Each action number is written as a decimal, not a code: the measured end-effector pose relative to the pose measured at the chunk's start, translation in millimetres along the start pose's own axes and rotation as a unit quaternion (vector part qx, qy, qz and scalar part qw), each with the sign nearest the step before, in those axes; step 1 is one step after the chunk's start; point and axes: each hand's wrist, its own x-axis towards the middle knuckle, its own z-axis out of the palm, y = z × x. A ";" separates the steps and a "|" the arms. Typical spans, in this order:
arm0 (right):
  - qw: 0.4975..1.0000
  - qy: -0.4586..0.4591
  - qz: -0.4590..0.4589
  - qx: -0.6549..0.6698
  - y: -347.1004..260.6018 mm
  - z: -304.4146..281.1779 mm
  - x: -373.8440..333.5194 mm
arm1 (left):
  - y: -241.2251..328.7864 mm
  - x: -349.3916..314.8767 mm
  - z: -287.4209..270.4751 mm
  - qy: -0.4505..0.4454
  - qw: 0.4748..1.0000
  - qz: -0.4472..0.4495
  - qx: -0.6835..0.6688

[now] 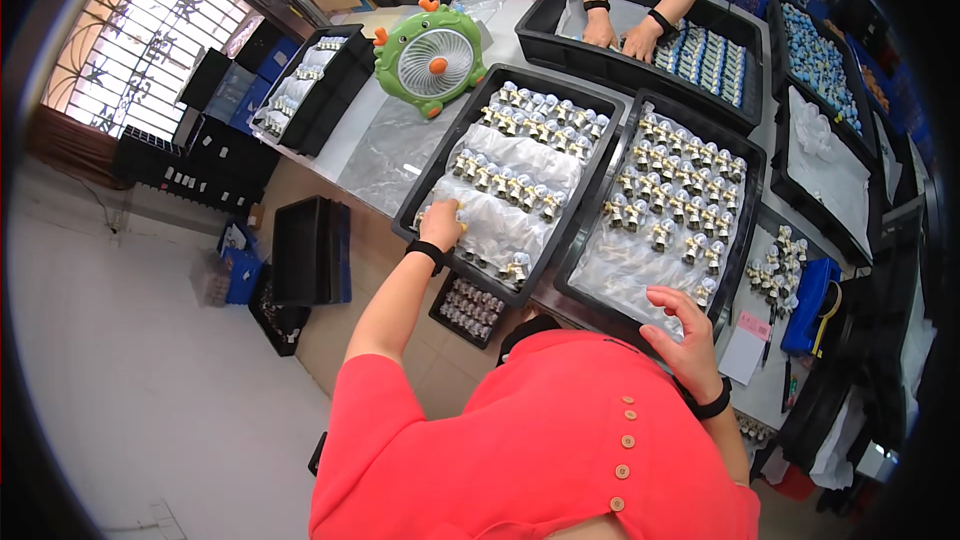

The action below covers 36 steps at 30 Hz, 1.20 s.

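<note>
My left hand (440,226) reaches into the near left part of a black tray (478,284), its fingers closed around a small figurine that they mostly hide. Rows of small figurines (508,184), with pale round heads and dark and yellow lower parts, stand in that tray between sheets of clear plastic film (500,223). My right hand (686,338) hovers over the near edge of a second black tray (753,202), thumb and fingers apart, with nothing between them. More of the same figurines (661,233) stand in rows there on plastic film.
A green cartoon-shaped fan (432,62) stands left of the trays. Across the table, a co-worker's hands (640,40) rest in a tray of blue and white pieces (705,62). Loose figurines (775,268), a notepad (745,347) and a blue tape dispenser (808,310) lie at the right.
</note>
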 end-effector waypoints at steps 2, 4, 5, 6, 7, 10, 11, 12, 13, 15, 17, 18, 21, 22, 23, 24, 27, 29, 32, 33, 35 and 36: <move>1.000 -0.001 0.003 0.000 -0.7 0.9 0.4 | -1.4 -0.6 4.0 -0.016 0.999 0.012 0.039; 1.000 0.000 0.010 -0.003 -0.3 0.9 -0.4 | -2.2 -4.3 4.3 -0.020 0.998 0.027 0.058; 1.000 0.001 0.014 -0.005 0.3 0.9 -0.9 | -2.8 -4.5 5.6 -0.014 0.998 0.025 0.054; 1.000 0.002 0.020 -0.004 1.6 0.8 -1.4 | -3.9 -4.2 7.6 -0.008 0.998 0.023 0.050; 1.000 0.004 0.027 -0.005 3.6 -0.2 -2.9 | -4.4 -3.4 10.7 -0.002 0.999 0.022 0.045; 0.998 -0.013 0.050 -0.030 12.6 -9.2 -4.3 | -25.1 6.2 31.0 0.007 0.998 0.035 0.044; 0.996 -0.018 0.067 -0.050 16.8 -18.3 -6.5 | -30.6 8.8 38.6 0.004 0.998 0.044 0.050; 0.995 0.009 0.066 -0.077 24.7 -26.6 -7.5 | -31.2 7.7 38.3 -0.007 0.997 0.049 0.059; 0.991 0.043 0.069 -0.102 38.1 -36.8 -10.7 | -28.0 8.8 35.9 -0.015 0.997 0.044 0.055; 0.978 0.094 0.097 -0.158 57.4 -58.6 -12.8 | -17.3 2.9 23.8 -0.015 0.995 0.068 0.071; 0.963 0.094 0.095 -0.236 78.0 -71.7 -15.4 | -19.0 1.5 18.8 -0.026 0.995 0.068 0.072; 0.957 0.088 0.100 -0.257 85.7 -73.3 -16.2 | -13.6 0.3 15.6 -0.040 0.994 0.054 0.080; 0.929 -0.016 0.119 -0.349 99.1 -61.7 -13.9 | 12.3 -10.4 -15.3 -0.061 0.992 0.040 0.103; 0.918 -0.033 0.122 -0.377 107.1 -51.6 -13.5 | 19.7 -16.0 -20.6 -0.035 0.995 0.052 0.081; 0.896 -0.055 0.107 -0.427 110.7 -43.1 -13.6 | 30.3 -20.9 -26.1 -0.008 0.996 0.064 0.058; 0.872 -0.077 0.092 -0.475 113.0 -35.5 -15.5 | 44.2 -25.2 -31.6 -0.023 0.996 0.087 -0.015; 0.824 -0.105 0.060 -0.554 140.1 -18.7 -24.1 | 100.0 -48.5 -54.1 -0.072 0.958 0.140 -0.238; 0.819 -0.100 0.053 -0.563 140.9 -15.7 -22.6 | 136.0 -67.6 -60.3 -0.129 0.901 0.164 -0.379; 0.834 -0.123 0.090 -0.531 136.1 -24.8 -18.0 | 178.6 -85.8 -54.2 -0.198 0.867 0.211 -0.406; 0.853 -0.096 0.097 -0.504 131.4 -29.1 -16.6 | 193.0 -92.8 -54.2 -0.213 0.850 0.221 -0.428; 0.887 -0.046 0.108 -0.447 109.0 -38.6 -11.8 | 213.4 -99.8 -45.7 -0.256 0.821 0.253 -0.444; 0.914 -0.036 0.109 -0.390 99.2 -43.1 -9.6 | 222.3 -104.4 -43.1 -0.293 0.806 0.228 -0.462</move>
